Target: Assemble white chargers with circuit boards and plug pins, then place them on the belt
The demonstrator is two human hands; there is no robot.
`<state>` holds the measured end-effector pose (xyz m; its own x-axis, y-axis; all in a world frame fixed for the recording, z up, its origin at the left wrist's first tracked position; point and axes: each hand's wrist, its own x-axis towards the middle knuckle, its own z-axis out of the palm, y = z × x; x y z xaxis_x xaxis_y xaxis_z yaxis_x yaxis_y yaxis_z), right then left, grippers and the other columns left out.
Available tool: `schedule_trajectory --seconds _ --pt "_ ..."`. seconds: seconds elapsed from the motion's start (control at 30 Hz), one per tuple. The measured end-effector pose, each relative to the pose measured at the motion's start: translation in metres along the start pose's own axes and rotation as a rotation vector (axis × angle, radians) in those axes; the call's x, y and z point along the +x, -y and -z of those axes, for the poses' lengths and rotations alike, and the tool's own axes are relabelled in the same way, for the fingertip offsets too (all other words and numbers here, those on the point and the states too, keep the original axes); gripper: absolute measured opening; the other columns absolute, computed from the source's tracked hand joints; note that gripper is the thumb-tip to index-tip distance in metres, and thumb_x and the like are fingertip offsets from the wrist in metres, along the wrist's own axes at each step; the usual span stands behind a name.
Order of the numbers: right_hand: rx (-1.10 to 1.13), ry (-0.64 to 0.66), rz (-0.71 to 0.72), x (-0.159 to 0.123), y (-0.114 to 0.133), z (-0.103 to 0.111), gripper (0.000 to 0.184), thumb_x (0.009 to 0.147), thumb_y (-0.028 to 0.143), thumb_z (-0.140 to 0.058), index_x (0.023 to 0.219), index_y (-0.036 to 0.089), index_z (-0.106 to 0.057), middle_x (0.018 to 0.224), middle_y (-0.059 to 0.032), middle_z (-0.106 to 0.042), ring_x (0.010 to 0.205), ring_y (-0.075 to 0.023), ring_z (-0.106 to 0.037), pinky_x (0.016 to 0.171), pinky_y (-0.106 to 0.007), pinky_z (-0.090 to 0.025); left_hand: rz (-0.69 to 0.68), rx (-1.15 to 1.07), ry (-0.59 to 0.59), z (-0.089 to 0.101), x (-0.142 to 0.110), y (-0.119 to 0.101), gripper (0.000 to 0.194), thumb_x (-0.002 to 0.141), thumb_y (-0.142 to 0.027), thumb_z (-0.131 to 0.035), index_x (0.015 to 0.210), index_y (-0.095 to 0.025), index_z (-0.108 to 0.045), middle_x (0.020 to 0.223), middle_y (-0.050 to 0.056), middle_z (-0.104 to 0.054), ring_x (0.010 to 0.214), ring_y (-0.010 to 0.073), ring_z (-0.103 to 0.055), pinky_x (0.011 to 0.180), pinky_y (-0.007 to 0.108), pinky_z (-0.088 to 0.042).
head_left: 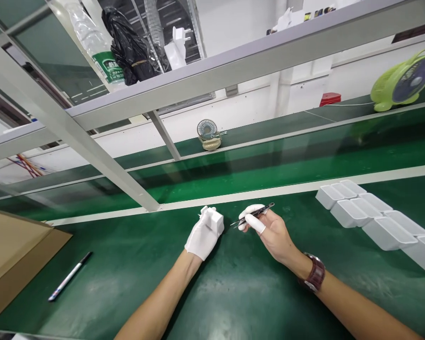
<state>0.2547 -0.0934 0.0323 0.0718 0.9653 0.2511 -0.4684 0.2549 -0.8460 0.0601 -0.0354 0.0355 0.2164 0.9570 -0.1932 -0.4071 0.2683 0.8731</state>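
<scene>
My left hand (200, 240), in a white glove, is closed around a small white plastic housing (216, 222) just above the green bench. Facing it from the right, my right hand (269, 230) wears white finger cots and pinches a pair of dark tweezers (258, 212). The tweezers' tips point left at the housing, with a small gap between them. Whether anything sits in the tips is too small to tell.
Several white plastic housings (386, 232) stand in a slanting group at the right. A marker pen (71, 276) lies left, near a cardboard box (17, 255). A metal post (102, 158) and shelf (233, 61) rise behind. Two fans, one green (393, 85), stand farther back.
</scene>
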Motion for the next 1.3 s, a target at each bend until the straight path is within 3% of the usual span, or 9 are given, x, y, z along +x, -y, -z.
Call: schedule_trajectory --seconds 0.13,0.27,0.4,0.57,0.77,1.0,1.1,1.3 --pt "-0.029 0.035 -0.062 -0.008 -0.007 -0.005 0.023 0.089 0.035 -0.071 0.106 0.02 -0.066 0.104 -0.0079 -0.072 0.082 -0.0192 -0.07 0.081 -0.04 -0.059 0.184 -0.463 -0.077 0.006 -0.014 -0.009 0.013 0.084 -0.025 -0.067 0.092 -0.018 -0.061 0.081 0.002 -0.058 0.071 0.0116 -0.059 0.072 0.027 -0.053" --pt "-0.079 0.048 -0.117 -0.013 -0.013 -0.005 0.024 0.09 0.036 -0.069 0.107 0.02 -0.067 0.098 -0.007 -0.074 0.084 -0.0205 -0.072 0.084 -0.04 -0.06 0.299 -0.735 -0.068 0.007 -0.024 -0.013 0.026 0.086 -0.033 -0.06 0.101 -0.012 -0.063 0.091 0.01 -0.062 0.078 0.0167 -0.061 0.072 0.031 -0.055" --pt "-0.16 0.084 -0.154 -0.014 -0.013 -0.007 0.023 0.089 0.037 -0.071 0.104 0.02 -0.07 0.098 -0.0075 -0.075 0.088 -0.0218 -0.074 0.086 -0.038 -0.062 0.341 -0.75 -0.028 0.009 -0.027 -0.012 0.036 0.087 -0.04 -0.058 0.106 -0.009 -0.063 0.091 0.011 -0.062 0.073 0.017 -0.059 0.065 0.031 -0.052" --pt "-0.259 0.047 -0.207 -0.016 -0.016 -0.007 0.026 0.085 0.039 -0.074 0.102 0.019 -0.071 0.096 -0.009 -0.078 0.087 -0.0248 -0.076 0.086 -0.04 -0.064 0.323 -0.731 0.061 0.013 -0.027 -0.006 0.037 0.086 -0.042 -0.056 0.098 -0.007 -0.063 0.088 0.012 -0.061 0.065 0.0143 -0.054 0.05 0.025 -0.039" --pt "-0.183 -0.009 -0.271 -0.023 -0.024 -0.004 0.032 0.086 0.037 -0.075 0.111 0.019 -0.068 0.102 -0.0105 -0.078 0.09 -0.0274 -0.076 0.09 -0.049 -0.063 0.267 -0.712 -0.058 0.012 -0.025 -0.004 0.022 0.085 -0.038 -0.057 0.08 -0.016 -0.058 0.087 0.009 -0.06 0.069 0.0155 -0.057 0.049 0.023 -0.035" --pt "-0.269 -0.042 -0.322 -0.026 -0.025 -0.001 0.032 0.084 0.038 -0.076 0.108 0.017 -0.071 0.107 -0.0118 -0.076 0.094 -0.0298 -0.076 0.092 -0.049 -0.062 0.245 -0.742 -0.046 0.014 -0.024 0.0 0.022 0.087 -0.038 -0.057 0.078 -0.018 -0.054 0.082 0.006 -0.058 0.069 0.0164 -0.059 0.051 0.022 -0.038" --pt "-0.419 -0.008 -0.263 -0.026 -0.021 -0.004 0.024 0.084 0.038 -0.075 0.1 0.019 -0.075 0.1 -0.0107 -0.078 0.094 -0.0292 -0.075 0.092 -0.046 -0.062 0.297 -0.812 -0.05 0.013 -0.025 -0.002 0.023 0.087 -0.039 -0.057 0.079 -0.017 -0.056 0.082 0.007 -0.059 0.068 0.0161 -0.059 0.052 0.023 -0.041" --pt "-0.53 0.091 0.025 -0.034 -0.02 -0.014 0.013 0.086 0.026 -0.071 0.099 0.024 -0.073 0.102 -0.0078 -0.076 0.094 -0.0246 -0.074 0.087 -0.039 -0.064 0.405 -0.846 -0.127 0.006 -0.029 -0.003 0.015 0.085 -0.028 -0.066 0.082 -0.014 -0.06 0.073 0.004 -0.059 0.07 0.0151 -0.061 0.063 0.026 -0.05"
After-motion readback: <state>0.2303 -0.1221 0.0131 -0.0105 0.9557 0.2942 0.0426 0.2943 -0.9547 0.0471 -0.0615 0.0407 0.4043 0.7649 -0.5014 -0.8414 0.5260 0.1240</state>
